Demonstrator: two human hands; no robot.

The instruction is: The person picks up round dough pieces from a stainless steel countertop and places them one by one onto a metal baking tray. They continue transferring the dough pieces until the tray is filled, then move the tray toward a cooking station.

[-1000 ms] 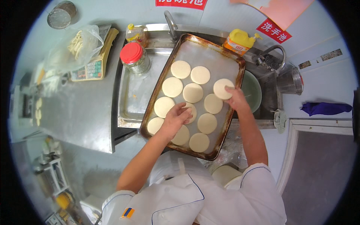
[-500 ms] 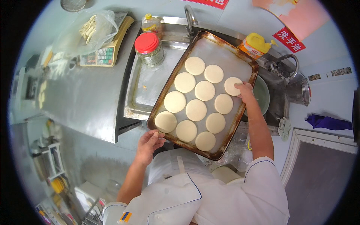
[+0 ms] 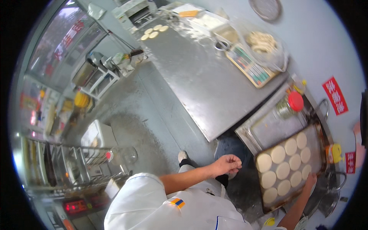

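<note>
Bench (image 3: 199,88), steel, above the left grip (image 3: 226,165), whose fingers are curled closed, contents not discernible; scale (image 3: 250,66), on the bench, above that grip. Dough rounds (image 3: 283,171), pale, flat, on a tray (image 3: 315,147), between the two grips; jar (image 3: 288,105), red-lidded, above; right grip (image 3: 309,182), at the tray's edge beside an outer round, closure and hold not discernible.

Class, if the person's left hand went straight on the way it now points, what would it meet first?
Probably the baking tray: its rim lies to the right of the left hand, with dough rounds inside. Depth is unclear, so the hand might pass over it.
</note>
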